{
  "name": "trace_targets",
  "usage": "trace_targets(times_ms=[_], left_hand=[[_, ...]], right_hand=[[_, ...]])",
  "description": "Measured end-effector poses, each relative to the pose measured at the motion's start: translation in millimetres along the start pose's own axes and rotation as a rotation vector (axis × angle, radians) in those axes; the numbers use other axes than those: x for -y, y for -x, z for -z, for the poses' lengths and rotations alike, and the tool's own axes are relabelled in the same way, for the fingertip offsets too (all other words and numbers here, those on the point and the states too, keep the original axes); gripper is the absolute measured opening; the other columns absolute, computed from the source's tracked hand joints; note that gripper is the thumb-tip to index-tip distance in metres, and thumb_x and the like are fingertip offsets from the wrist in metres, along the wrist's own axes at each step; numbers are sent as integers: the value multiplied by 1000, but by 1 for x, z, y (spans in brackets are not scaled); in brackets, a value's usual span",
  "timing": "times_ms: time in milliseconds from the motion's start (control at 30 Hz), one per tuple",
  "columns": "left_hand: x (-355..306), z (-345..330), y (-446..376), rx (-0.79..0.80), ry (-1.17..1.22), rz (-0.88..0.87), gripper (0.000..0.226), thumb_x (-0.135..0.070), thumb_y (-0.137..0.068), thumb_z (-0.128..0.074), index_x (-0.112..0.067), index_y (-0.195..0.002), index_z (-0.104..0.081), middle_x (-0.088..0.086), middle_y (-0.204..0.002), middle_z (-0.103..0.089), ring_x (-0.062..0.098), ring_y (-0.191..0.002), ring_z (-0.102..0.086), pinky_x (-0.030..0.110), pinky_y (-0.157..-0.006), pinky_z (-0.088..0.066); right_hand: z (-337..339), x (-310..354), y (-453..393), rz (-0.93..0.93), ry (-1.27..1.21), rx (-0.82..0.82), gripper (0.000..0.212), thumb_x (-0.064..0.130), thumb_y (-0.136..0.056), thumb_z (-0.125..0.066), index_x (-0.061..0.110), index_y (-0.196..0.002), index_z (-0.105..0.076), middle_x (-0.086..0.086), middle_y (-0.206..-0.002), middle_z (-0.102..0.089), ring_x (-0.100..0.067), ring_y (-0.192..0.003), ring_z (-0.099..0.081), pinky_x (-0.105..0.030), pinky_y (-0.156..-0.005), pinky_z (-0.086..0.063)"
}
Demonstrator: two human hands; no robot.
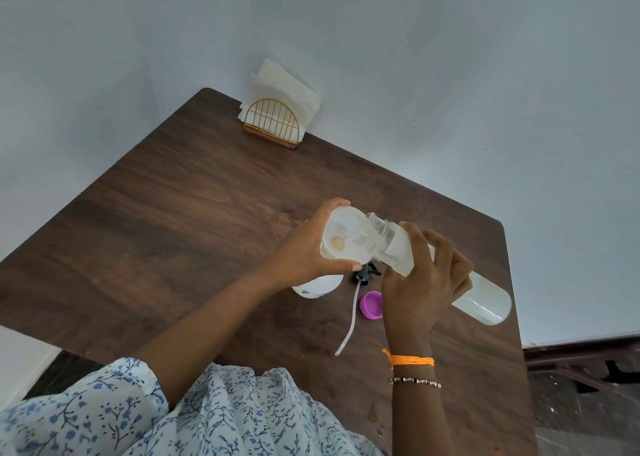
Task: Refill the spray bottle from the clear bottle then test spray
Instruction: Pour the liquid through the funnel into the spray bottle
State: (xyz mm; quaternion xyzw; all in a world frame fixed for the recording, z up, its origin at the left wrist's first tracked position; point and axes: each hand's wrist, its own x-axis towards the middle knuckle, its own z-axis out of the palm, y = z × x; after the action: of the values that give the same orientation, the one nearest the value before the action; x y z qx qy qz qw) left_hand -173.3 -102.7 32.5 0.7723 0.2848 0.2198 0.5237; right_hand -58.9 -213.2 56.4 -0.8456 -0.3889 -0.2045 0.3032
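My left hand [304,251] grips a white funnel [343,234] that sits over the white spray bottle [317,286], which stands on the wooden table [173,213]. With my right hand [426,282] I hold the long clear bottle [485,303] tipped almost flat, its open threaded mouth resting over the funnel's bowl. I cannot tell whether liquid is flowing. The black spray head [363,275] with its long white dip tube [349,320] lies on the table between my hands. Beside it lies a purple cap [372,305].
A gold wire napkin holder [273,123] with white napkins stands at the table's far edge against the pale wall. The table's right edge drops off near the clear bottle's base, with dark floor beyond.
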Motion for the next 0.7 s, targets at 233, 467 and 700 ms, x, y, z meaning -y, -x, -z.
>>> trace_targets(times_ms=[233,467,700], left_hand=[[-2,1,1,3,0,0,89,-34,-69,-80,-38,-135,-21,-12,-138,-37,8,-119,-41,29,-97,-44],[-3,3,2,7,13,-4,88,-33,-69,-80,-37,-135,-22,-15,-132,-37,8,-118,-42,28,-95,-44],[-3,2,2,2,-4,-1,89,-35,-68,-80,-38,-135,-21,-19,-129,-36,6,-117,-41,25,-93,-42]], right_hand=[[0,1,-1,5,1,0,57,6,-57,-84,21,-109,-65,-7,-112,-60,-24,-110,-34,-42,-84,-34],[0,1,-1,8,3,-10,56,4,-57,-82,21,-108,-65,-7,-111,-60,-24,-109,-34,-36,-84,-27],[1,1,0,5,7,-6,57,3,-57,-82,21,-108,-65,-6,-111,-60,-24,-110,-34,-33,-85,-22]])
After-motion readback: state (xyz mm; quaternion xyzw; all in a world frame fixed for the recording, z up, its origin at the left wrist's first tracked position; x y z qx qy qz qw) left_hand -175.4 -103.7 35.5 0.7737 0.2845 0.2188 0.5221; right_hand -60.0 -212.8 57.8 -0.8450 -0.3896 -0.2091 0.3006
